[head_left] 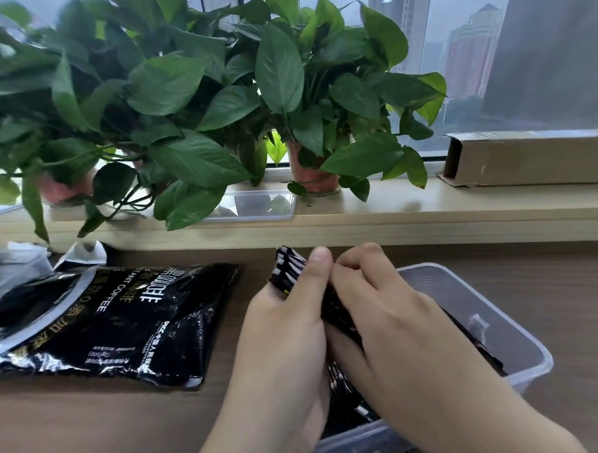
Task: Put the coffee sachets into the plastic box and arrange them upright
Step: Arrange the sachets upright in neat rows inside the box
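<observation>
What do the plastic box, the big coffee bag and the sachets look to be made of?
Plastic box: translucent frosted plastic; the contents show dimly through its wall.
Coffee bag: glossy black film, probably foil-lined plastic; it crinkles and glints, and is silver inside at the torn top.
Coffee sachets: probably a similar shiny black film, though they are blurred.

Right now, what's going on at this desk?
A person grips a bundle of black coffee sachets between the left hand and right hand, just over the clear plastic box. More sachets lie inside the box. The big black coffee bag lies on the desk to the box's left.
</observation>
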`<move>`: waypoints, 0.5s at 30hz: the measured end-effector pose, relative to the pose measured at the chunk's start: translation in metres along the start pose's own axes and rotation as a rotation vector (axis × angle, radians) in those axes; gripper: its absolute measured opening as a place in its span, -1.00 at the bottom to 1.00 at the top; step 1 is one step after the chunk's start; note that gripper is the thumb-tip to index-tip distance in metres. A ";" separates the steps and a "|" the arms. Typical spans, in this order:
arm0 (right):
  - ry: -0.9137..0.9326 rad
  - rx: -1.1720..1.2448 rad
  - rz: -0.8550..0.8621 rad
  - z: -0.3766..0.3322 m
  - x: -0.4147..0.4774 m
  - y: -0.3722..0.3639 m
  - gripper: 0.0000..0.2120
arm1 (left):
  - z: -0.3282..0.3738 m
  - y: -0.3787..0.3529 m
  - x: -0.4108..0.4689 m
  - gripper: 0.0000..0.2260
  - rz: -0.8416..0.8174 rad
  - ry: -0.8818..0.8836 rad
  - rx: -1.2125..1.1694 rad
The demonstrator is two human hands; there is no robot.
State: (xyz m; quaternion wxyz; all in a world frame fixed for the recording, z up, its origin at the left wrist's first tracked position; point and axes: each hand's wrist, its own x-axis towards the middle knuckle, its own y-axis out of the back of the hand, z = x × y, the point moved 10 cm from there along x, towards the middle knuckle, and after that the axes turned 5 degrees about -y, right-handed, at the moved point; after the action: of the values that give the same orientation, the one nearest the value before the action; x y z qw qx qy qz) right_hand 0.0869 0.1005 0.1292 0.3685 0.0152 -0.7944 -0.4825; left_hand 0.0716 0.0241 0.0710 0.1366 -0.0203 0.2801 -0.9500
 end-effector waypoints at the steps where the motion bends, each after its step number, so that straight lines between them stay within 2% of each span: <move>1: 0.000 0.062 -0.030 0.001 -0.001 -0.002 -0.54 | 0.002 0.003 0.002 -0.76 0.016 -0.004 -0.027; 5: 0.014 0.221 -0.034 0.007 -0.005 0.002 -0.46 | 0.013 0.011 0.007 -0.72 0.029 -0.014 -0.073; 6: 0.018 0.238 -0.023 0.008 -0.005 0.005 -0.48 | 0.015 0.011 0.009 -0.69 0.018 -0.013 -0.087; 9: 0.033 0.270 -0.005 0.009 -0.003 0.007 -0.60 | 0.016 0.010 0.009 -0.80 0.003 0.022 -0.132; 11: 0.055 0.284 0.011 0.008 -0.002 0.007 -0.67 | 0.014 0.010 0.009 -0.79 -0.016 0.042 -0.159; 15: 0.076 0.322 0.004 0.008 0.000 0.008 -0.67 | 0.011 0.009 0.008 -0.74 -0.064 0.065 -0.158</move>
State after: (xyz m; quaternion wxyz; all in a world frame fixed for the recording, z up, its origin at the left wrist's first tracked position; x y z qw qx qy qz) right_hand 0.0847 0.1112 0.1334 0.3923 0.0908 -0.8469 -0.3472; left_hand 0.0670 0.0088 0.0756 0.0949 -0.0091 0.3576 -0.9290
